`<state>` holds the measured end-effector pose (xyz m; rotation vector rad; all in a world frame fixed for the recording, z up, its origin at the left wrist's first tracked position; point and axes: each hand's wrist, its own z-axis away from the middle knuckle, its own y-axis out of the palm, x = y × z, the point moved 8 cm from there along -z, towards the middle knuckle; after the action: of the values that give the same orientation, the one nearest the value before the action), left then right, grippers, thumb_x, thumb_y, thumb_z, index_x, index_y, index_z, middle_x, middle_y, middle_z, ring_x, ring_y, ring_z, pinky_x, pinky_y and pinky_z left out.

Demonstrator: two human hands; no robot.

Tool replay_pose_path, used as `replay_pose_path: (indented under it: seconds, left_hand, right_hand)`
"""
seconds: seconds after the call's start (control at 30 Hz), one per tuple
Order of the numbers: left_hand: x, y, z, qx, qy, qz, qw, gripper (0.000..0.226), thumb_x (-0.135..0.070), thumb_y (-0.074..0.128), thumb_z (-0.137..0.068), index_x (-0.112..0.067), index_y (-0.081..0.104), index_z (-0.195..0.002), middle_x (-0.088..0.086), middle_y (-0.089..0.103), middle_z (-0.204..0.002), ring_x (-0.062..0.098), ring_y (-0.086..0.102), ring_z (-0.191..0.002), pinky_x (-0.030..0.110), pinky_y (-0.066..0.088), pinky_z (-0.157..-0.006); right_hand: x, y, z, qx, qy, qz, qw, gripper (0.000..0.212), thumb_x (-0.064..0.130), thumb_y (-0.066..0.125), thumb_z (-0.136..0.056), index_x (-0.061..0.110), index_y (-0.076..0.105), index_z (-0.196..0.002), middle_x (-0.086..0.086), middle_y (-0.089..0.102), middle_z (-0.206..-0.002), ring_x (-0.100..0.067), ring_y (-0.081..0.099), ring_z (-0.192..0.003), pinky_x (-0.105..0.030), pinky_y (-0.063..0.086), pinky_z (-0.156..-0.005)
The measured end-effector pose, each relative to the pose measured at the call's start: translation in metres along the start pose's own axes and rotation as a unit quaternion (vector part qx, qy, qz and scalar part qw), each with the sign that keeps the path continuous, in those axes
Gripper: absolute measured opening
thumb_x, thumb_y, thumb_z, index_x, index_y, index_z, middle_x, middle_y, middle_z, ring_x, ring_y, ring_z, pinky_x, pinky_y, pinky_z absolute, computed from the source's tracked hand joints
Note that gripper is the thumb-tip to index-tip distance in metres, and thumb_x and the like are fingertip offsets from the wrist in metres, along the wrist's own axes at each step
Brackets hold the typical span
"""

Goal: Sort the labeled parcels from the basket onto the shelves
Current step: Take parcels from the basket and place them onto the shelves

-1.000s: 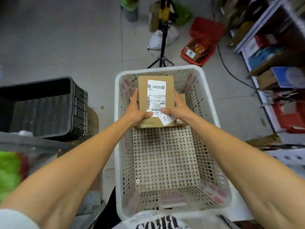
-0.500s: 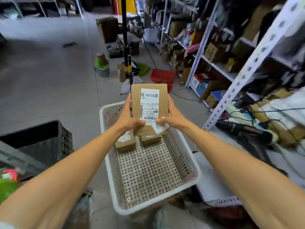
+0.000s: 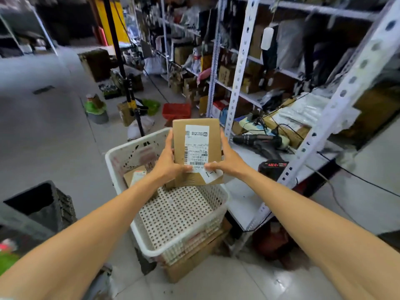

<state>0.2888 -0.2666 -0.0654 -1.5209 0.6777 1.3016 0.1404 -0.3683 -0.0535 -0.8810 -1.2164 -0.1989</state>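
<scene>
1. Cardboard parcel [image 3: 198, 150], label facing up, is held above the far end of the white basket [image 3: 121, 154], clamped between both hands.
2. Left hand [image 3: 167, 163]: fingers [image 3: 169, 137] wrap the parcel's left edge; thumb presses the label's lower end.
3. Right hand [image 3: 228, 161]: fingers run up the right edge; thumb lies on top.
4. Smaller parcel [image 3: 135, 176] lies in the basket's far-left corner.

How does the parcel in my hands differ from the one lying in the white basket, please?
The held parcel is gripped by the left hand and right hand above the basket; the basket parcel lies in the basket's far corner, in no hand. The held parcel looks larger, though it is nearer the camera. Its label shows nearly whole; the basket parcel is partly hidden behind the left forearm. Both are brown cardboard with white labels.
</scene>
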Motion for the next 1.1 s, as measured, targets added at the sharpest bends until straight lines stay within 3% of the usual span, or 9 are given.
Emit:
replay_pose_path:
  seconds: [0.1,0.27,0.5,0.67,0.77,0.87,0.93,1.0,1.1]
  left_hand:
    - [-0.011,0.020,0.028,-0.010,0.002,-0.012,1.000,0.132,-0.001,0.084,-0.065,-0.039,-0.010,-0.150,-0.001,0.048,-0.138,0.015,0.046,-0.127,0.042,0.040,-0.107]
    - [-0.025,0.075,0.086,-0.006,0.005,-0.026,1.000,0.127,0.002,0.081,-0.069,-0.033,-0.009,-0.151,-0.002,0.046,-0.133,0.012,0.044,-0.125,0.021,0.040,-0.094]
    - [-0.030,0.173,0.147,0.024,-0.013,-0.038,0.999,0.129,-0.009,0.084,-0.069,-0.039,-0.012,-0.149,0.004,0.045,-0.142,0.021,0.047,-0.127,0.036,0.042,-0.100]
    - [-0.034,0.256,0.167,-0.006,-0.068,-0.009,0.998,0.143,-0.011,0.089,-0.061,-0.033,-0.023,-0.146,0.004,0.025,-0.152,0.028,0.028,-0.139,0.054,0.031,-0.111]
    - [-0.038,0.298,0.190,-0.058,-0.084,0.067,0.993,0.136,-0.003,0.085,-0.064,-0.029,-0.017,-0.150,0.005,0.024,-0.154,0.022,0.030,-0.138,0.043,0.030,-0.111]
    - [-0.067,0.344,0.195,-0.019,-0.013,0.068,0.997,0.125,0.008,0.079,-0.068,-0.028,-0.006,-0.152,-0.008,0.041,-0.132,0.010,0.042,-0.119,0.022,0.040,-0.089]
    - [-0.095,0.375,0.189,0.038,0.031,0.038,0.998,0.123,0.008,0.079,-0.069,-0.028,-0.004,-0.152,-0.008,0.038,-0.134,0.008,0.041,-0.118,0.019,0.040,-0.084]
    - [-0.116,0.409,0.177,0.093,0.061,0.025,0.993,0.124,0.007,0.080,-0.067,-0.027,-0.003,-0.152,-0.005,0.038,-0.137,0.010,0.041,-0.123,0.026,0.039,-0.092]
    - [-0.143,0.462,0.164,0.149,0.097,0.009,0.984,0.123,0.003,0.083,-0.065,-0.024,0.000,-0.152,-0.004,0.040,-0.137,0.013,0.039,-0.128,0.034,0.034,-0.107]
  right_hand:
    - [-0.003,-0.008,0.034,-0.008,-0.020,-0.008,1.000,0.120,0.007,0.078,-0.076,0.029,-0.013,-0.152,0.003,0.030,-0.152,0.000,0.031,-0.124,-0.016,0.031,-0.094]
    - [-0.032,-0.023,0.109,0.014,-0.012,-0.033,0.999,0.119,0.000,0.077,-0.076,0.023,-0.011,-0.153,0.012,0.030,-0.143,-0.003,0.033,-0.127,-0.001,0.036,-0.083]
    - [-0.086,-0.070,0.209,0.035,0.031,-0.014,0.999,0.121,0.010,0.080,-0.076,0.031,-0.011,-0.152,0.008,0.017,-0.158,-0.004,0.029,-0.131,-0.021,0.035,-0.096]
    - [-0.128,-0.125,0.289,-0.031,0.046,0.045,0.997,0.107,0.011,0.078,-0.076,0.037,0.009,-0.153,0.006,0.030,-0.155,-0.018,0.037,-0.137,-0.037,0.040,-0.108]
    - [-0.139,-0.146,0.311,-0.036,0.056,0.062,0.996,0.111,0.014,0.079,-0.076,0.035,0.002,-0.154,-0.002,0.028,-0.156,-0.020,0.029,-0.141,-0.032,0.036,-0.108]
    - [-0.159,-0.174,0.334,-0.059,0.098,0.086,0.990,0.120,0.025,0.080,-0.074,0.031,-0.011,-0.153,-0.005,0.013,-0.161,-0.029,0.005,-0.148,-0.042,0.023,-0.115]
    - [-0.180,-0.205,0.355,-0.107,0.116,0.082,0.984,0.121,0.033,0.079,-0.069,0.034,-0.009,-0.152,-0.005,0.029,-0.155,-0.034,0.024,-0.143,-0.050,0.031,-0.112]
    - [-0.189,-0.237,0.383,-0.150,0.128,0.071,0.978,0.114,0.024,0.076,-0.074,0.032,-0.005,-0.153,-0.003,0.041,-0.145,-0.021,0.042,-0.129,-0.038,0.045,-0.102]
    - [-0.197,-0.282,0.419,-0.185,0.140,0.062,0.971,0.099,-0.002,0.062,-0.087,0.025,-0.006,-0.153,0.001,0.046,-0.135,-0.010,0.043,-0.117,-0.022,0.047,-0.089]
